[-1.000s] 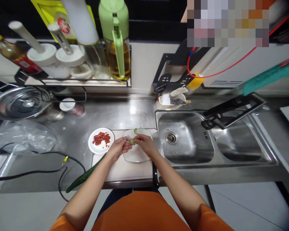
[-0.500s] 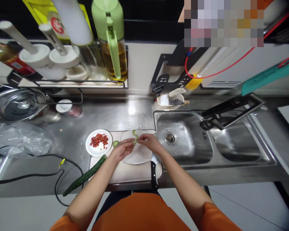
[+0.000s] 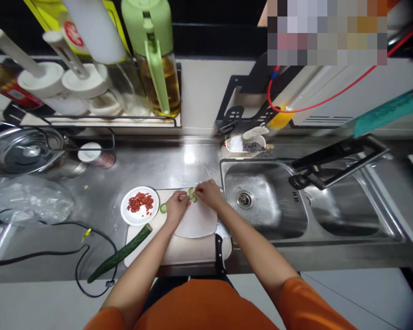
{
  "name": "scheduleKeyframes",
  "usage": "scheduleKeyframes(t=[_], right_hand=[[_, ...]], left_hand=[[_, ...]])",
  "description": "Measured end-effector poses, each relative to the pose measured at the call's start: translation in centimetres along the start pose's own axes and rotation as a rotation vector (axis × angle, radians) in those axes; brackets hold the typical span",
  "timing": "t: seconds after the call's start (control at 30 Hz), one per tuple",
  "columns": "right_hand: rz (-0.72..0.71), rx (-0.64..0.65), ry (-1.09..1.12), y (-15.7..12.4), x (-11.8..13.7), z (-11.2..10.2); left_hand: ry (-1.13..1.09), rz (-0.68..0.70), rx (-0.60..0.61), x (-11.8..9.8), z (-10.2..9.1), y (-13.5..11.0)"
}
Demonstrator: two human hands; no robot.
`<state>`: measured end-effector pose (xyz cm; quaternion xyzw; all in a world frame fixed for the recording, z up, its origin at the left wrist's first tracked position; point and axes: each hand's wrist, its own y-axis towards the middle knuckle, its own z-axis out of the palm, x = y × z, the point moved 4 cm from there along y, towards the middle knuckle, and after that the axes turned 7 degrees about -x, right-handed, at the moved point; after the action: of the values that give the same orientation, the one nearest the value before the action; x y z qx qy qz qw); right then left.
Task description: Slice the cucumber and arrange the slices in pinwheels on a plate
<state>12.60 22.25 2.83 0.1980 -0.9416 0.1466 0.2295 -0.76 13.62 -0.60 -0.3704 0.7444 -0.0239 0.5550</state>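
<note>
Several thin cucumber slices (image 3: 192, 195) lie fanned near the far edge of a white plate (image 3: 197, 225). My left hand (image 3: 177, 206) is at their left side, fingertips pinched on a slice. From the right, my right hand (image 3: 209, 193) pinches at the same slices; the fingers partly hide what each holds. Under the plate is a pale cutting board (image 3: 189, 253). A cut cucumber piece (image 3: 163, 208) sits by my left hand. The rest of the cucumber (image 3: 120, 255) lies across the board's left edge. A knife (image 3: 220, 254) with a black handle rests at the right.
A round white plate (image 3: 123, 205) holds chopped red pieces. To the right is a double steel sink (image 3: 268, 206) with a black faucet (image 3: 333, 162). Jars and an oil bottle (image 3: 158, 82) stand on a rack behind. A black cable (image 3: 37, 253) and a plastic bag (image 3: 27, 199) lie left.
Both hands have shifted: the slice held up between them is now down among the other slices on the plate. The view has moved slightly.
</note>
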Motion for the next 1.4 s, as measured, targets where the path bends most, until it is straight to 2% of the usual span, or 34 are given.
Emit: scheduleKeyframes(t=[0.2, 0.5, 0.73, 1.1, 1.4], right_hand=[[0.007, 0.025, -0.029, 0.0, -0.1, 0.3], [-0.009, 0.064, -0.086, 0.1, -0.1, 0.5], [-0.044, 0.027, -0.118, 0.1, -0.1, 0.7], [-0.064, 0.026, -0.17, -0.1, 0.0, 1.0], [-0.115, -0.024, -0.198, -0.4, 0.1, 1.2]], left_hand=[[0.136, 0.054, -0.053, -0.3, -0.1, -0.1], [0.11, 0.046, -0.043, 0.5, 0.3, 0.0], [0.144, 0.076, -0.057, 0.9, 0.6, 0.2], [0.23, 0.215, -0.068, -0.1, 0.4, -0.4], [0.388, 0.456, -0.101, -0.8, 0.5, -0.4]])
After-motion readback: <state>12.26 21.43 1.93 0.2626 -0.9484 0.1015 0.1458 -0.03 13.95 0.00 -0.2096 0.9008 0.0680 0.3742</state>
